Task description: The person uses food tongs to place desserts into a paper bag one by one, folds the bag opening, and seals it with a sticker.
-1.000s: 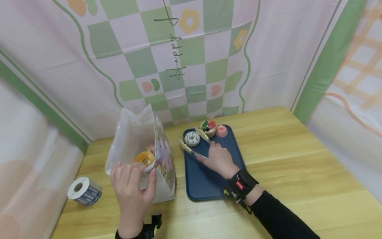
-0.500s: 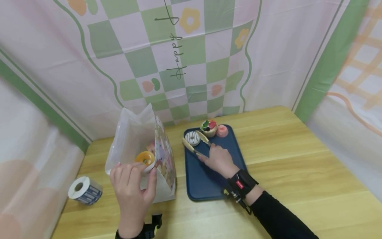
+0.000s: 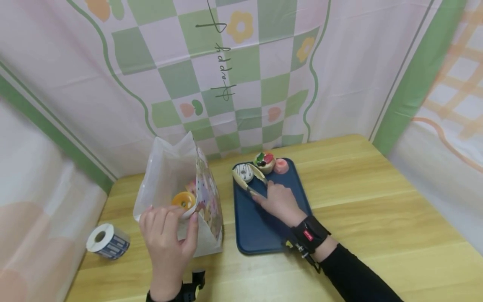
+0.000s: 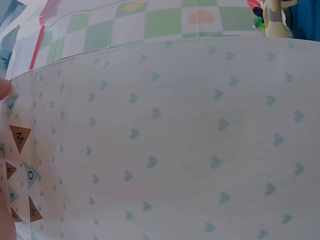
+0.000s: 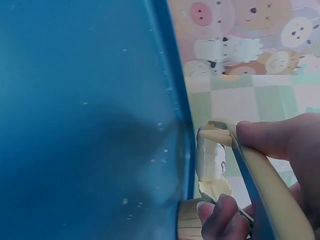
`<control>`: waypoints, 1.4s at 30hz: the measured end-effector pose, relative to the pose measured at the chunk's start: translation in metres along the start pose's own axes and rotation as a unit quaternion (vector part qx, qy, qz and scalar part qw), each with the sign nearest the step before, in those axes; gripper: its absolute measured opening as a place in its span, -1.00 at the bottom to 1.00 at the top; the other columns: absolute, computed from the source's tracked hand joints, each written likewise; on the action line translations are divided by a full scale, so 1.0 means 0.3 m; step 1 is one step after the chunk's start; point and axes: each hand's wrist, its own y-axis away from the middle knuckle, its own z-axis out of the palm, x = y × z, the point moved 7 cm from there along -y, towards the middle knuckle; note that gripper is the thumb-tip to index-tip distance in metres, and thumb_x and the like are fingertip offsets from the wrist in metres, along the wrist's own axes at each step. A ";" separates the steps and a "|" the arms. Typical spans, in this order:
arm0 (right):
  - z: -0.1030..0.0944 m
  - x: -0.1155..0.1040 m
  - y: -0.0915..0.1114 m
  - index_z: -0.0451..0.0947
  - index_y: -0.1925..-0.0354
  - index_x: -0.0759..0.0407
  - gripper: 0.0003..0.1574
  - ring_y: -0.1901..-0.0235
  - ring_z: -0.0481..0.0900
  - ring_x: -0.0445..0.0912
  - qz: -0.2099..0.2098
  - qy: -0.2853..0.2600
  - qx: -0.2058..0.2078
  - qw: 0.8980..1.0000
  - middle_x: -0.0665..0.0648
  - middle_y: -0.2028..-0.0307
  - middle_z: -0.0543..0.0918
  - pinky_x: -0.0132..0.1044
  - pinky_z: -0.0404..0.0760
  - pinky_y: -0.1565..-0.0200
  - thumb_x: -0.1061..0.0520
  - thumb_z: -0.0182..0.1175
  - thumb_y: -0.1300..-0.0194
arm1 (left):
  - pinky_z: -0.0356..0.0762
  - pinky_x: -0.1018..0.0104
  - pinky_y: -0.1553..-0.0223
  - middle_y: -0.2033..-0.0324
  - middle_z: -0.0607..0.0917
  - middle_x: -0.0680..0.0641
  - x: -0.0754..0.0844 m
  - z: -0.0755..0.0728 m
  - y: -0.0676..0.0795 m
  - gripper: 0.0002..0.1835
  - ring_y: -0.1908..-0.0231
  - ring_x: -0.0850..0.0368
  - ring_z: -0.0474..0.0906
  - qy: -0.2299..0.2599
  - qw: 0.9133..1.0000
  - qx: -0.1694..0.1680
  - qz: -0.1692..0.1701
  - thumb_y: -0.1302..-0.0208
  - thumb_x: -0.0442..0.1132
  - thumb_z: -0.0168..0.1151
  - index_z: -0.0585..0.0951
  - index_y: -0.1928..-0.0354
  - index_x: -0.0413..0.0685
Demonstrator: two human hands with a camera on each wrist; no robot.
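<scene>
My left hand (image 3: 166,235) grips the near rim of an upright paper bag (image 3: 211,205), thumb on one side of the edge. Inside the bag lie an orange ring doughnut (image 3: 180,196) and something pink, partly hidden. My right hand (image 3: 281,203) holds food tongs (image 5: 270,190), whose pale tips stand on both sides of a white doughnut with dark icing lines (image 3: 243,172). That doughnut rests at the far left corner of a dark blue tray (image 3: 260,237). In the left wrist view the bag's heart-printed wall (image 4: 175,140) fills most of the frame.
A fruit tart (image 3: 264,163) and a small pink sweet (image 3: 281,166) sit at the tray's far edge, right of the doughnut. A roll of labels (image 3: 109,242) stands left of the bag on the wooden table (image 3: 358,201). A patterned curtain (image 3: 241,84) hangs behind.
The tongs have moved right and narrowed, so their tips now come round the white doughnut. My left hand and the bag stay in place.
</scene>
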 end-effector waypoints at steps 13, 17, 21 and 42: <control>-0.118 -0.041 0.044 0.50 0.07 0.40 -0.17 0.50 0.58 0.10 -0.040 -0.008 0.030 0.999 0.29 0.44 0.63 -0.01 0.56 0.47 -0.34 0.20 -0.12 | 0.21 -0.17 0.25 0.64 0.55 -0.20 -0.002 -0.001 0.002 -0.56 0.51 -0.14 0.38 0.001 1.000 -0.002 -0.002 -0.26 -0.06 0.11 0.50 0.61 -0.31; -0.158 -0.056 0.061 0.51 0.04 0.40 -0.17 0.48 0.60 0.13 -0.063 -0.008 0.052 0.997 0.31 0.45 0.65 0.04 0.58 0.44 -0.32 0.21 -0.12 | 0.21 -0.17 0.24 0.63 0.55 -0.20 -0.002 -0.001 0.003 -0.55 0.51 -0.14 0.38 0.000 1.000 -0.004 -0.004 -0.26 -0.06 0.10 0.50 0.61 -0.32; -0.188 -0.065 0.071 0.51 0.01 0.39 -0.17 0.49 0.59 0.12 -0.077 -0.007 0.065 0.995 0.28 0.51 0.64 0.04 0.57 0.45 -0.31 0.22 -0.12 | 0.21 -0.16 0.23 0.63 0.56 -0.20 -0.002 -0.002 0.005 -0.55 0.50 -0.14 0.39 -0.001 1.000 -0.011 -0.008 -0.26 -0.05 0.10 0.50 0.60 -0.32; -0.305 -0.114 0.119 0.47 0.15 0.22 -0.38 0.64 0.42 -0.06 -0.094 -0.038 0.058 0.993 0.08 0.58 0.53 -0.26 0.33 0.61 -0.28 0.22 -0.14 | 0.21 -0.16 0.24 0.63 0.56 -0.20 0.001 -0.002 0.002 -0.56 0.51 -0.14 0.38 -0.002 1.000 -0.013 -0.007 -0.25 -0.06 0.10 0.51 0.60 -0.32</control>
